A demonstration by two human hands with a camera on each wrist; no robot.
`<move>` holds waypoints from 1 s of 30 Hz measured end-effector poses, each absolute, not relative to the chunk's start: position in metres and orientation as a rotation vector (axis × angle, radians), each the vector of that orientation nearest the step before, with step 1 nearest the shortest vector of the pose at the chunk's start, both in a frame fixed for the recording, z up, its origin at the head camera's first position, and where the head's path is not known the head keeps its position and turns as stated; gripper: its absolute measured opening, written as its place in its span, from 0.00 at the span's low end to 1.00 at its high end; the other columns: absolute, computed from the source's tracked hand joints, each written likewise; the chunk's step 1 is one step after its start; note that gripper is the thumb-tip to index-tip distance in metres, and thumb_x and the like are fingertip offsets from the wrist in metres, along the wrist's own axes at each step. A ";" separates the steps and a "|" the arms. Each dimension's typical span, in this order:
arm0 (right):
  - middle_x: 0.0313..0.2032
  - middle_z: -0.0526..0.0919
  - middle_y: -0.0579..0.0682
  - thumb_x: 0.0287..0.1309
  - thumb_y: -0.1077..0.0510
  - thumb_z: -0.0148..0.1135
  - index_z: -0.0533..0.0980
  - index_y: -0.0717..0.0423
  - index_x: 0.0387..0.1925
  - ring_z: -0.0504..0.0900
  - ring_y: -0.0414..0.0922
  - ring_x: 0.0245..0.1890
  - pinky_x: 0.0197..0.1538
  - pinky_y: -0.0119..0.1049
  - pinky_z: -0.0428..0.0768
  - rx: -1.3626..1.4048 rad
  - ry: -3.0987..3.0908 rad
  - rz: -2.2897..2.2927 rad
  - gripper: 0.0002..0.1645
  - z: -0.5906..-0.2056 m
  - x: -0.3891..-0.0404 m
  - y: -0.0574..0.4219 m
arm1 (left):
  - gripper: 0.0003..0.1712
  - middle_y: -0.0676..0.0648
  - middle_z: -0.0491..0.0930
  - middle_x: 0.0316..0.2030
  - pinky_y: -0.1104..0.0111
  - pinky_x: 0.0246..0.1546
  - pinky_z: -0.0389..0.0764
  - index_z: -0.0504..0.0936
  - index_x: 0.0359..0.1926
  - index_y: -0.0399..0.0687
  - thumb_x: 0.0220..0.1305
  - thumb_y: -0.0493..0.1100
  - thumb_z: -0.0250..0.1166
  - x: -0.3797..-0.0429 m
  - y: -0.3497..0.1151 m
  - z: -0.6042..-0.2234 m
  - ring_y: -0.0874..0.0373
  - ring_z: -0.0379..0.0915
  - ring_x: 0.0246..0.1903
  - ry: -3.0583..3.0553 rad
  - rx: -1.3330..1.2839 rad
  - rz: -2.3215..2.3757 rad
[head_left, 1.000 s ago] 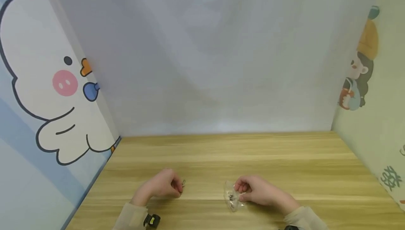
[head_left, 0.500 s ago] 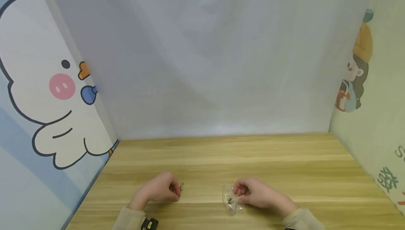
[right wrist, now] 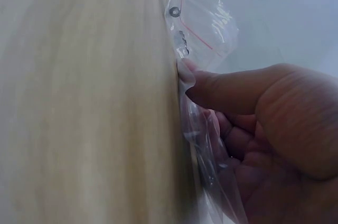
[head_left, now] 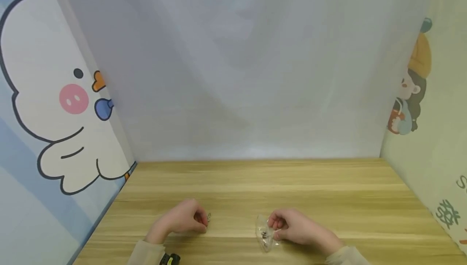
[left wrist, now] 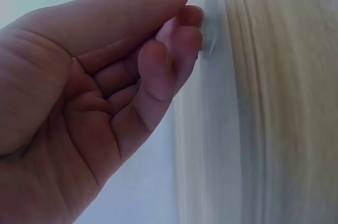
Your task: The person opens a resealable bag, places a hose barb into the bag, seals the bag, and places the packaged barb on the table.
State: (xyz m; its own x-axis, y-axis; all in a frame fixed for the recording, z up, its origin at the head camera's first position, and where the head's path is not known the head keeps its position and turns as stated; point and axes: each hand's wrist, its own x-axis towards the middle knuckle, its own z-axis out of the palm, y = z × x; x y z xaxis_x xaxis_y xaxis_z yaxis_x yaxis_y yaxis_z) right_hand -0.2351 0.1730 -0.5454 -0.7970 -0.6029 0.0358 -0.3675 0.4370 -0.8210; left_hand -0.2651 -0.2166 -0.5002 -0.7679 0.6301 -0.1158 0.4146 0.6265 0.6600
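My left hand [head_left: 184, 217] is at the wooden table, thumb and fingertips drawn together at a small dark metal piece [head_left: 209, 217] with a ring-like end. Most of that piece is hidden by the fingers. In the left wrist view the curled fingers of the left hand [left wrist: 121, 71] cover it. My right hand [head_left: 297, 227] pinches a clear plastic zip bag [head_left: 260, 232] by its edge, thumb on the near side. Inside the bag lie small dark metal pieces [right wrist: 182, 44], one of them ring-shaped. A red line [right wrist: 200, 38] runs across the bag.
The wood-grain table [head_left: 233, 192] extends beyond both hands. A grey-white cloth backdrop [head_left: 233, 74] stands behind it. Cartoon-printed panels, one with a white bird [head_left: 40, 78], flank the left and right sides.
The whole head view shifts slightly downward. My left fingers now cover more of the small metal piece, while the right hand keeps its hold on the bag in about the same place.
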 end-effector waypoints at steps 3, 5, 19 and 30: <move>0.35 0.80 0.42 0.58 0.65 0.78 0.80 0.52 0.42 0.77 0.35 0.37 0.45 0.32 0.80 -0.844 2.432 -1.285 0.15 -0.545 -0.233 0.173 | 0.09 0.60 0.84 0.27 0.70 0.33 0.82 0.89 0.30 0.50 0.59 0.33 0.78 -0.264 -0.216 -0.500 0.66 0.79 0.27 2.523 0.847 0.908; 0.35 0.80 0.42 0.58 0.65 0.78 0.80 0.52 0.42 0.77 0.35 0.37 0.45 0.32 0.80 -0.845 2.429 -1.285 0.15 -0.544 -0.232 0.172 | 0.08 0.60 0.84 0.27 0.70 0.33 0.82 0.89 0.30 0.50 0.59 0.33 0.78 -0.263 -0.216 -0.501 0.67 0.80 0.27 2.525 0.857 0.922; 0.35 0.79 0.44 0.56 0.67 0.79 0.80 0.53 0.41 0.76 0.35 0.37 0.43 0.31 0.80 -0.818 2.400 -1.319 0.16 -0.549 -0.232 0.173 | 0.05 0.61 0.87 0.29 0.71 0.36 0.83 0.91 0.32 0.50 0.61 0.35 0.79 -0.261 -0.205 -0.508 0.69 0.81 0.30 2.545 0.893 0.990; 0.36 0.79 0.44 0.58 0.65 0.78 0.80 0.52 0.42 0.77 0.36 0.38 0.45 0.32 0.80 -0.819 2.413 -1.304 0.15 -0.546 -0.232 0.171 | 0.06 0.60 0.87 0.29 0.71 0.35 0.83 0.91 0.33 0.48 0.63 0.33 0.78 -0.255 -0.165 -0.504 0.67 0.81 0.30 2.498 0.893 1.025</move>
